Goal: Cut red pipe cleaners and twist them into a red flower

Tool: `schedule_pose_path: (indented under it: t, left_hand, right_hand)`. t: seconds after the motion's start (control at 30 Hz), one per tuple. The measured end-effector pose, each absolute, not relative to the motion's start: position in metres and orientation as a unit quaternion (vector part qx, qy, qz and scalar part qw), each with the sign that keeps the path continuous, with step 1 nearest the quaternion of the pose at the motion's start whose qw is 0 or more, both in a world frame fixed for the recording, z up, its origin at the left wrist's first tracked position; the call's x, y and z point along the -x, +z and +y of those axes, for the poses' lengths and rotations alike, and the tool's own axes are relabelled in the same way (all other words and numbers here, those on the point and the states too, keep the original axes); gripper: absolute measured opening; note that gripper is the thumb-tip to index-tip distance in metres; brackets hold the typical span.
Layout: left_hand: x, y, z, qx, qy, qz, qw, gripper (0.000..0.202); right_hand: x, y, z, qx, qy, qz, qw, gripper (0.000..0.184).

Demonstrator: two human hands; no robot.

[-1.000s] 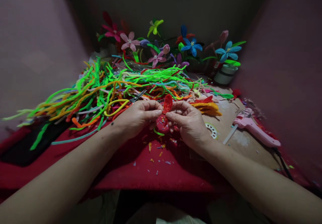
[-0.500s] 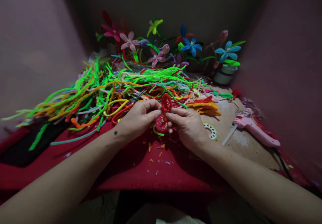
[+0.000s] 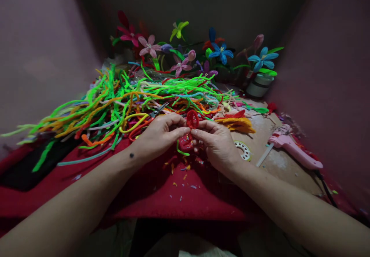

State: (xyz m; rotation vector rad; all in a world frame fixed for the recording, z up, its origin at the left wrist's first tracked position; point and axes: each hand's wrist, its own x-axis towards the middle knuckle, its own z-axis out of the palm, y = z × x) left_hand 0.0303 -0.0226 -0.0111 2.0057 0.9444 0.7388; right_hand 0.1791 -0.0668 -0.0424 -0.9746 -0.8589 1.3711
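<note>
A small red pipe-cleaner loop (image 3: 193, 123) is held upright between the two hands, its base pinched where the fingertips nearly meet. The left hand (image 3: 166, 131) is closed narrowly, thumb against fingers, at the loop's left side; the right hand (image 3: 215, 139) is closed in the same way at its right side, and by both the loop is gripped. Below and between the hands, a short bright green strand (image 3: 182, 152) and small coloured scraps (image 3: 185, 177) are scattered on the red-covered table (image 3: 173, 207). Just beyond the left hand, scissors (image 3: 157, 111) are laid with their blades pointed away from it. Farther out, and well to the left of the left hand, a tangled heap of pipe cleaners (image 3: 115, 103) in green, orange and other colours is spread; a flat black object (image 3: 29, 168) is partly covered by its near end. Just beyond the right hand, a bundle of orange-yellow strips (image 3: 235, 125) is set down, and close by its right side a white perforated ring (image 3: 244, 151) is partly hidden. Farther right of that hand, a pink glue gun (image 3: 295, 149) is rested on brown cardboard (image 3: 280, 176). Beyond everything, fuzzy flowers (image 3: 263, 59) are ranged in a row.
</note>
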Motion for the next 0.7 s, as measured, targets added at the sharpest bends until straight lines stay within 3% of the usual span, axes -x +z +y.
schedule_pose_path:
  t: [0.17, 0.43, 0.7]
  left_hand:
    - [-0.033, -0.008, -0.025, -0.691, 0.343, 0.354, 0.529, 0.014]
    - [-0.04, -0.018, -0.03, -0.606, 0.349, 0.322, 0.638, 0.011]
    - [-0.052, -0.019, -0.036, -0.608, 0.369, 0.361, 0.603, 0.016]
  right_hand:
    - [-0.179, -0.044, -0.068, 0.439, 0.566, -0.413, 0.563, 0.008]
    - [-0.179, -0.044, -0.067, 0.405, 0.587, -0.383, 0.587, 0.016]
    - [-0.177, -0.042, -0.067, 0.477, 0.54, -0.429, 0.545, 0.009]
